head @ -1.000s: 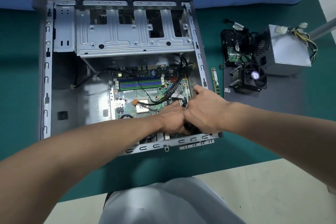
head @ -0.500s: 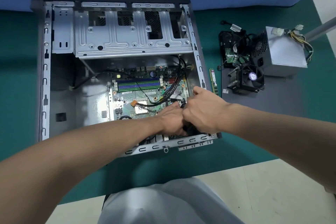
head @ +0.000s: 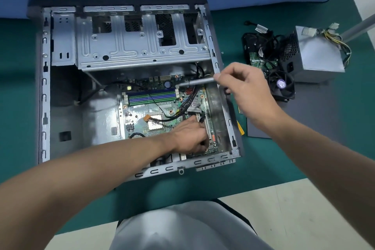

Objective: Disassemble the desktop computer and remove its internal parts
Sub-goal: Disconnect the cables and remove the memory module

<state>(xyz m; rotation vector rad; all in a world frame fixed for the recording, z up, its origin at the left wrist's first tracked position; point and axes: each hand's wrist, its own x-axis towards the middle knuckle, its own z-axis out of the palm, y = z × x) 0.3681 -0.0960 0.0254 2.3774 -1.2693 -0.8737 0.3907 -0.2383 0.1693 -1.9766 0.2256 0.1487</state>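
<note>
The open grey steel computer case (head: 43, 91) lies flat, and its green motherboard (head: 162, 105) sits in the bottom. The left hand (head: 188, 134) rests on the board's near right corner with fingers curled. I can't tell if it grips anything. The right hand (head: 247, 87) clasps a silver-shafted screwdriver (head: 196, 82) above. The board looks light, stiff and fragile, so I'd lift it by its bare edges.

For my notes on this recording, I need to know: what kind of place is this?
Probably a computer repair or dismantling bench: an open desktop case lies on a green-covered table, a removed power supply and cooling fan sit beside it, and the right hand holds a screwdriver.
</note>
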